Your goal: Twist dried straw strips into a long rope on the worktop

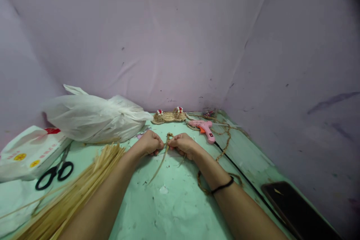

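Observation:
Both hands meet over the middle of the table, pinching thin straw-coloured fibre strands [161, 165] between them. My left hand [151, 143] is closed on a strand from the left side. On the other side, my right hand [183, 144] pinches strands near a small knotted or braided bit [169, 135] that stands up between the fingertips. One loose end hangs toward me across the green surface. How the strands cross inside the fingers is hidden. Beyond the hands lies a woven straw piece [168, 116] with red and white decorations.
On the left are a bundle of dry straw [92, 176], black-handled scissors [54, 174], a white plastic bag [98, 118] and a white box [33, 153]. To the right, a pink glue gun [206, 129] trails its black cord [239, 170] past a braided cord [226, 144] and a dark phone [298, 210].

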Tool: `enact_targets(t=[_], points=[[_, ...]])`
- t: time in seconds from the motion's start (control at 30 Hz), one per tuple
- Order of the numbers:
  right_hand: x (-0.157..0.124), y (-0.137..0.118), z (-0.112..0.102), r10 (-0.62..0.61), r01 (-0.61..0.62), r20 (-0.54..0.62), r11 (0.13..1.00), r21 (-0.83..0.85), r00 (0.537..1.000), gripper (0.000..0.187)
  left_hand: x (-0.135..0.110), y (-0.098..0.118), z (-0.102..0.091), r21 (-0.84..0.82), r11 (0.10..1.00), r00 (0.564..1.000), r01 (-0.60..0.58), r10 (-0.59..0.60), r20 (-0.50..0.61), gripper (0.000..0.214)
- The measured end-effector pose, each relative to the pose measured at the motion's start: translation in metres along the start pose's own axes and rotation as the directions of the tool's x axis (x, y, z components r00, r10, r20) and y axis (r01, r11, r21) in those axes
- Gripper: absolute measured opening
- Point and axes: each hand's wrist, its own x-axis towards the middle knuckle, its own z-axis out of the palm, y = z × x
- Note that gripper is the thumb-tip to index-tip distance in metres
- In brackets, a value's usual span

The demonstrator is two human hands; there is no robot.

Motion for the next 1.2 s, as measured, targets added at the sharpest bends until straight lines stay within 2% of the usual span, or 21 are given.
enact_targets(t=[0.07, 0.13, 0.2, 0.27, 0.33, 0.4, 0.5, 0.6, 0.67, 0.73, 0.77, 0.83, 0.87, 0.93, 1.0, 1.2], points=[[-0.002, -0.001, 0.0, -0.011, 0.01, -0.013, 1.0, -0.017, 1.0, 0.013, 0.0, -0.002, -0.004, 0.055, 0.998, 1.0, -0.008, 0.007, 0.02, 0.01], [-0.003, -0.002, 0.001, -0.025, 0.024, -0.028, 0.999, -0.03, 0.999, 0.013, -0.004, 0.0, -0.013, 0.21, 0.977, 1.0, -0.015, 0.017, -0.009, 0.01], [-0.002, -0.001, 0.002, -0.022, 0.02, -0.037, 0.999, -0.029, 0.999, 0.01, -0.017, 0.005, -0.029, 0.408, 0.913, 0.989, 0.012, 0.048, -0.137, 0.009], [-0.001, 0.0, 0.002, -0.006, 0.006, -0.037, 1.0, -0.021, 0.999, 0.01, -0.037, 0.014, -0.049, 0.51, 0.855, 0.941, 0.095, 0.091, -0.327, 0.01], [0.0, 0.002, 0.003, 0.003, -0.004, -0.027, 1.0, -0.021, 1.0, 0.012, -0.062, 0.023, -0.068, 0.529, 0.835, 0.884, 0.15, 0.127, -0.45, 0.01], [0.001, 0.003, 0.003, -0.002, 0.002, -0.017, 1.0, -0.022, 1.0, 0.014, -0.084, 0.027, -0.08, 0.499, 0.849, 0.837, 0.172, 0.141, -0.529, 0.009], [0.002, 0.003, 0.002, -0.003, 0.003, -0.004, 1.0, -0.013, 1.0, 0.015, -0.101, 0.019, -0.085, 0.426, 0.899, 0.815, 0.098, 0.173, -0.553, 0.004], [0.002, 0.003, 0.001, 0.008, -0.008, 0.002, 1.0, -0.014, 1.0, 0.017, -0.099, 0.006, -0.079, 0.388, 0.921, 0.845, 0.042, 0.175, -0.506, 0.006], [0.001, 0.003, 0.0, 0.007, -0.007, 0.009, 1.0, -0.004, 1.0, 0.016, -0.088, 0.001, -0.069, 0.367, 0.929, 0.839, 0.041, 0.167, -0.518, 0.006], [0.001, 0.002, 0.0, 0.004, -0.004, 0.023, 1.0, 0.01, 1.0, 0.014, -0.071, 0.002, -0.052, 0.269, 0.963, 0.838, 0.013, 0.136, -0.528, 0.006], [0.0, 0.002, 0.0, -0.002, 0.001, 0.03, 1.0, 0.017, 1.0, 0.013, -0.062, 0.003, -0.041, 0.163, 0.987, 0.865, -0.002, 0.083, -0.494, 0.009], [0.0, 0.002, -0.001, -0.017, 0.016, 0.041, 0.999, 0.03, 0.999, 0.01, -0.042, 0.006, -0.018, -0.104, 0.994, 0.946, 0.046, -0.077, -0.316, 0.019], [0.0, 0.002, -0.001, -0.027, 0.025, 0.044, 0.999, 0.037, 0.999, 0.009, -0.034, 0.007, -0.006, -0.17, 0.983, 0.963, 0.073, -0.114, -0.245, 0.021], [0.0, 0.002, -0.001, -0.037, 0.035, 0.049, 0.998, 0.051, 0.998, 0.007, -0.02, 0.007, 0.011, -0.165, 0.984, 0.98, 0.073, -0.102, -0.171, 0.016], [-0.001, 0.001, 0.0, -0.03, 0.028, 0.048, 0.998, 0.052, 0.998, 0.007, -0.012, 0.004, 0.019, -0.127, 0.991, 0.986, 0.047, -0.066, -0.153, 0.01], [-0.003, -0.002, 0.001, -0.024, 0.023, 0.016, 0.999, 0.032, 1.0, 0.007, -0.011, 0.002, 0.008, -0.017, 0.998, 0.971, 0.054, -0.057, -0.231, 0.013]])
